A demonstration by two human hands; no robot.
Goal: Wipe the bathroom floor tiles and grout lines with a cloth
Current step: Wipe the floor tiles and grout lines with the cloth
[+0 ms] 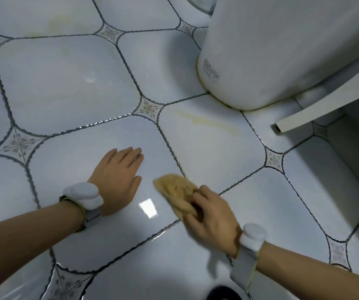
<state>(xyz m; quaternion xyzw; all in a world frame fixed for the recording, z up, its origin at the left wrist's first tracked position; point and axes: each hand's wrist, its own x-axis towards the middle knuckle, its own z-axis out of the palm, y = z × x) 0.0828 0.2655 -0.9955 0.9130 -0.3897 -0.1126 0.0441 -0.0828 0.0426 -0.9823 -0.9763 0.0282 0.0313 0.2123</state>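
Observation:
Pale blue floor tiles (pixel 65 83) with dark wavy grout lines (pixel 169 148) fill the view. My right hand (pixel 213 221) presses a crumpled yellow cloth (pixel 174 189) onto the floor, right on a grout line near the centre. My left hand (pixel 117 176) lies flat on the tile to the left of the cloth, palm down, fingers together, holding nothing. A yellowish stain (pixel 206 122) streaks the tile beyond the cloth. Both wrists carry white bands.
A white toilet base (pixel 260 61) stands at the upper right, with yellowed grime along its foot. A cream-coloured bar (pixel 326 105) slants down beside it to the floor. Fainter yellow marks (pixel 55 24) show on a far tile.

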